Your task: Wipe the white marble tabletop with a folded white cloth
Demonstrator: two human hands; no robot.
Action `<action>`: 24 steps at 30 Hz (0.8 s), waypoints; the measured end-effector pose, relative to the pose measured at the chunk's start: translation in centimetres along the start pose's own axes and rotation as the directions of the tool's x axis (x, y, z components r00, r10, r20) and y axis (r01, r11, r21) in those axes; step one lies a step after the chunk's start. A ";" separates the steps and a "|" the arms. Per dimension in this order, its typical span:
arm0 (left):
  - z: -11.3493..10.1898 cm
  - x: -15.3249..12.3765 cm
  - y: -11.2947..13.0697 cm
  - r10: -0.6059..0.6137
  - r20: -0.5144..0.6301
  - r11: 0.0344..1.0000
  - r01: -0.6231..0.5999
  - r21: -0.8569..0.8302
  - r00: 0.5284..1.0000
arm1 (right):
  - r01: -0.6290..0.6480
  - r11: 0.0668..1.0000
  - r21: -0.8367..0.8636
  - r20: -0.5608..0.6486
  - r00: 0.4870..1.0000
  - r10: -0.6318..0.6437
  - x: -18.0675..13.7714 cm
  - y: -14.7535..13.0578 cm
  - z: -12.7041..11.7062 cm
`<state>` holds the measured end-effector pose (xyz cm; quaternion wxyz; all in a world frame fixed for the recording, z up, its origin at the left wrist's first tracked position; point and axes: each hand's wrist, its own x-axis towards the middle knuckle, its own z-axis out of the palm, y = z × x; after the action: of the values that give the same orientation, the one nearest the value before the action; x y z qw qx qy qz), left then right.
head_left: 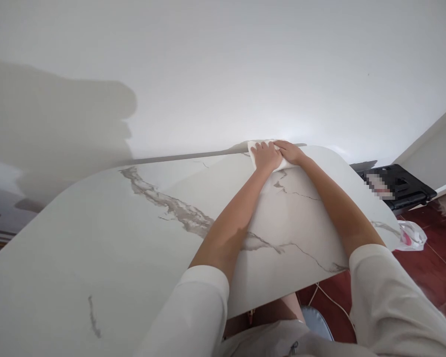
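A folded white cloth [251,149] lies at the far edge of a white marble-patterned table [141,258], close to the wall. My left hand [266,156] grips the cloth from above, its fingers bent over it and pressing it to the tabletop. Right beside it, my right hand [289,151] also holds the cloth down, with its fingertips near those of my left hand. Both arms reach forward across the table. The palms and the underside of the cloth are hidden.
A white wall [208,74] rises behind the table. To the right are a black case [409,186] and a clear plastic bag [412,235]. Below, a pale cable [334,301] crosses the red tiled floor [431,267], near a blue-grey rounded seat [315,322].
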<state>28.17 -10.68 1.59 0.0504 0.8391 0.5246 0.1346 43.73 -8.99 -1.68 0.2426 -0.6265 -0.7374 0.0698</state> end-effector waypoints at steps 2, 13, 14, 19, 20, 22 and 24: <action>0.1 -0.1 -0.1 0.010 -0.003 1.000 -0.010 -0.004 1.000 | -0.003 1.000 -0.006 -0.008 1.000 0.003 0.0 -0.1 0.1; -0.6 -3.9 1.0 0.009 0.003 0.999 -0.009 -0.038 1.000 | -0.073 0.994 -0.076 0.073 0.994 0.078 -4.1 -2.8 -1.2; -0.7 -4.4 1.1 0.012 0.004 0.999 -0.011 -0.041 1.000 | -0.080 0.994 -0.080 0.073 0.994 0.085 -4.7 -3.2 -1.3; -0.9 -7.1 1.6 0.017 0.000 0.999 -0.017 -0.037 1.000 | -0.088 0.994 -0.065 0.052 0.994 0.091 -7.3 -3.9 -1.3; -1.0 -7.7 1.7 0.014 0.004 0.999 -0.014 -0.037 1.000 | -0.080 0.995 -0.055 0.050 0.995 0.083 -7.7 -3.9 -1.2; -1.1 -8.7 1.9 0.008 0.012 0.999 -0.008 -0.041 1.000 | -0.064 0.997 -0.037 0.048 0.997 0.066 -8.5 -4.0 -1.2; -1.3 -9.7 2.1 0.006 0.012 0.999 -0.006 -0.048 1.000 | -0.053 0.998 -0.031 0.046 0.997 0.055 -9.4 -4.3 -1.3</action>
<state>25.61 -20.35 1.68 0.0735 0.8401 0.5183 0.1423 41.37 -19.15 -1.35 0.2140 -0.6479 -0.7266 0.0800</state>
